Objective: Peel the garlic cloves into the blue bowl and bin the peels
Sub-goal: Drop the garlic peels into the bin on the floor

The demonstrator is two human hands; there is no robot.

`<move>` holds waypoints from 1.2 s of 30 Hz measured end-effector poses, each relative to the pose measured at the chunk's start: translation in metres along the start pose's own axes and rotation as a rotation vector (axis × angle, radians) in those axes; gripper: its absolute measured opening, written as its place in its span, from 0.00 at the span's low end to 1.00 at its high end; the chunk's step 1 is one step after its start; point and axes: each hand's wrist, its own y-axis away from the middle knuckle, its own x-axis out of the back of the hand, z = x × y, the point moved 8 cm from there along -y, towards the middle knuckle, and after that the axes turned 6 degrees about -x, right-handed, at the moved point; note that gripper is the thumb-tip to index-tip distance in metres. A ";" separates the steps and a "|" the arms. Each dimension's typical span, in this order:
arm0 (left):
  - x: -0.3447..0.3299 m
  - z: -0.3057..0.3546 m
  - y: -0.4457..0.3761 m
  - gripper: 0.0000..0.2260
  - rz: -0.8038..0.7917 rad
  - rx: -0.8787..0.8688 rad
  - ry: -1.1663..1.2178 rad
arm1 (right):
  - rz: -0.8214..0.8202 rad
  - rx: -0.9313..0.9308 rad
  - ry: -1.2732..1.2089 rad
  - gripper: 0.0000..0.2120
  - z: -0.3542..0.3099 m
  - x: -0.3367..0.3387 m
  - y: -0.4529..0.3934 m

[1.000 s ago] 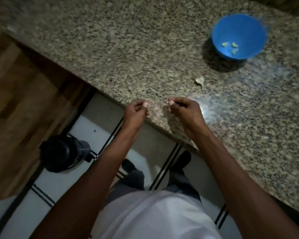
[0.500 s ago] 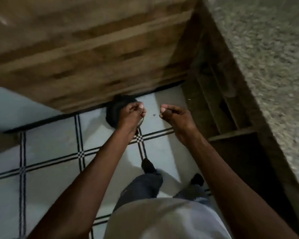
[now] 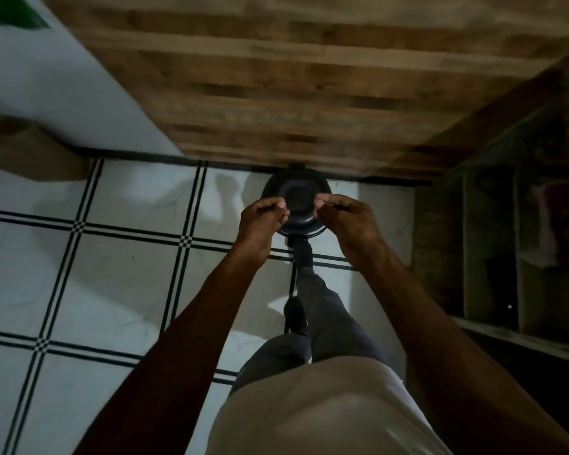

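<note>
Both hands, left (image 3: pixel 264 215) and right (image 3: pixel 345 215), curled above black bin (image 3: pixel 297 205).

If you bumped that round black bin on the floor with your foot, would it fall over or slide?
Probably slide. The bin looks squat and round, so tipping seems unlikely, and the tiled floor looks smooth and glossy. It stands close against the wooden cabinet, which would likely stop it. If it is plastic, it is probably light.
</note>
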 end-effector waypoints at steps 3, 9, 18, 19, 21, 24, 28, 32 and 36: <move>0.008 -0.003 -0.013 0.08 0.032 0.016 -0.011 | -0.006 -0.031 0.050 0.17 0.005 -0.012 -0.011; 0.010 -0.030 -0.044 0.06 0.014 0.115 -0.205 | 0.020 -0.108 0.072 0.15 0.022 -0.027 -0.040; 0.005 -0.126 -0.144 0.09 0.060 0.261 -0.077 | 0.042 -0.259 -0.106 0.08 0.088 -0.038 -0.144; 0.004 -0.140 -0.160 0.08 0.066 0.272 -0.062 | 0.043 -0.265 -0.098 0.08 0.098 -0.038 -0.161; 0.000 -0.165 -0.195 0.07 0.061 0.280 0.003 | 0.059 -0.277 -0.088 0.10 0.119 -0.037 -0.199; -0.004 -0.208 -0.247 0.07 0.059 0.272 0.011 | 0.106 -0.359 -0.115 0.15 0.156 -0.036 -0.258; -0.004 -0.256 -0.313 0.07 0.084 0.312 -0.034 | 0.086 -0.517 -0.127 0.09 0.200 -0.045 -0.328; -0.012 -0.285 -0.356 0.08 0.109 0.368 -0.010 | 0.107 -0.540 -0.091 0.10 0.232 -0.041 -0.378; -0.017 -0.293 -0.375 0.13 0.118 0.428 -0.002 | 0.140 -0.536 0.078 0.14 0.243 -0.034 -0.412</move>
